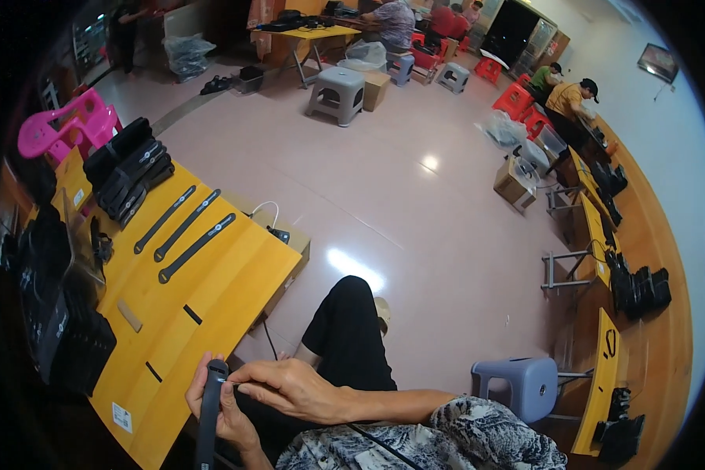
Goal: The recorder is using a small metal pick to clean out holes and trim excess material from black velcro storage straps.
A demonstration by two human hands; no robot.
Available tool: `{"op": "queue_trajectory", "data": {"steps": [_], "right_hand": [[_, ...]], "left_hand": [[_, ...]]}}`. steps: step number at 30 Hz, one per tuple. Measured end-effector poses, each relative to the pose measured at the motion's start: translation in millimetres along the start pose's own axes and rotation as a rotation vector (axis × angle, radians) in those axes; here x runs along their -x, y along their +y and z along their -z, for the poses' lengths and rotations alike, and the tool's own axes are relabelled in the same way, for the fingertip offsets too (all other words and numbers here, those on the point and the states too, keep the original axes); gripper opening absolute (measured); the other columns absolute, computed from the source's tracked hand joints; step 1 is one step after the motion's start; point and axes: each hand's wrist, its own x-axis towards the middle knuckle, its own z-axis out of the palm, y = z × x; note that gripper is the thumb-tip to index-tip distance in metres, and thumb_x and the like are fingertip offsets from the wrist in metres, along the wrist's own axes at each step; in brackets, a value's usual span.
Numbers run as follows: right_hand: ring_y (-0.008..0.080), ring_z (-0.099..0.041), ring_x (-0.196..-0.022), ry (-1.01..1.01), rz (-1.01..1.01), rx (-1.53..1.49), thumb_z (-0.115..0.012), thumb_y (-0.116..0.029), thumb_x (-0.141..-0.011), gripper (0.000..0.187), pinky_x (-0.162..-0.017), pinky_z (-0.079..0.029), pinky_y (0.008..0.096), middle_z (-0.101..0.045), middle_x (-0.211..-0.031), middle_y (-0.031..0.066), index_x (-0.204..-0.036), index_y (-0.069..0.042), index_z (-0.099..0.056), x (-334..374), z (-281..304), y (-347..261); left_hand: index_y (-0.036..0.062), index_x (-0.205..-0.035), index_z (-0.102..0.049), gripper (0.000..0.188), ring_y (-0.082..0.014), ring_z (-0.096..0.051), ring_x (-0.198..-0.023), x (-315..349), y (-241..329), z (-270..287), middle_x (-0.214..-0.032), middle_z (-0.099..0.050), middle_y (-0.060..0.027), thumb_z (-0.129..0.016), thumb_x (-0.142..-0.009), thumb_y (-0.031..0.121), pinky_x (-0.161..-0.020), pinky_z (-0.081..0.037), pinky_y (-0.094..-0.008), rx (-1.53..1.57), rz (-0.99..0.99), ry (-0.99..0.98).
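At the right edge of a yellow, wood-grained tabletop (235, 301), a seated person in black trousers and a black-and-white patterned top works a long, flat, dark strap with a rounded head (208, 415), held just beside that edge with its head pointing away from the body. The bare left hand (236, 429) grips the strap, thumb along its right side and fingers behind; the bare right hand (294, 389) has its fingertips drawn together at the head, though whether they pinch a fine piece cannot be told. A firm left grip close below the head would likely stop twisting, while small right-hand fingertip movements should suit such narrow work better than a push from the wrist. 3 similar dark straps (186, 227) lie flat on the tabletop's far half; 2 short, narrow black strips (193, 315) lie on its nearer half, best left undisturbed by the elbows.
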Motion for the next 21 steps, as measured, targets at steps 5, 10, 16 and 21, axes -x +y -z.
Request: {"op": "queue_trajectory", "data": {"steps": [5,10,16,21], "right_hand": [[0.0271,-0.065,-0.068,0.206,-0.047,0.217,-0.058,-0.015,-0.091,0.017,-0.057,-0.050,0.0333,-0.066,-0.087,0.0122,-0.104,-0.004,-0.053,19.3,-6.8,3.8],[0.0313,-0.060,-0.060,0.311,0.098,0.297,-0.056,-0.018,-0.092,0.016,-0.048,-0.046,0.0348,-0.063,-0.080,0.0139,-0.097,-0.004,-0.049,38.0,-4.3,0.7],[0.0188,-0.060,-0.069,0.226,-0.083,-0.220,-0.050,-0.019,-0.096,0.021,-0.060,-0.048,0.0290,-0.061,-0.084,0.0112,-0.107,-0.002,-0.053,53.9,10.7,-5.5],[0.0117,-0.055,-0.071,0.252,-0.088,-0.329,-0.049,-0.021,-0.098,0.024,-0.064,-0.046,0.0249,-0.058,-0.084,0.0058,-0.110,-0.001,-0.057,57.9,4.9,-1.2]], "left_hand": [[-0.0029,-0.113,-0.047,0.026,-0.0318,-0.061,-0.098,2.6,8.7,-0.7,-0.117,-0.055,-0.0258,-0.057,-0.092,0.009,-0.088,-0.051,-0.0410,-0.110,-0.049,-0.099],[-0.0036,-0.114,-0.049,0.027,-0.0328,-0.062,-0.098,14.8,15.8,-4.1,-0.115,-0.056,-0.0257,-0.057,-0.092,0.008,-0.084,-0.054,-0.0407,-0.291,-0.107,-0.143],[-0.0023,-0.117,-0.048,0.030,-0.0357,-0.061,-0.099,18.0,23.5,-20.0,-0.116,-0.055,-0.0262,-0.058,-0.091,0.009,-0.084,-0.054,-0.0421,-0.432,-0.384,-0.246],[-0.0005,-0.117,-0.048,0.030,-0.0365,-0.060,-0.099,17.4,34.3,-28.6,-0.117,-0.055,-0.0259,-0.058,-0.091,0.011,-0.084,-0.053,-0.0429,-0.441,-0.378,-0.247]]}}
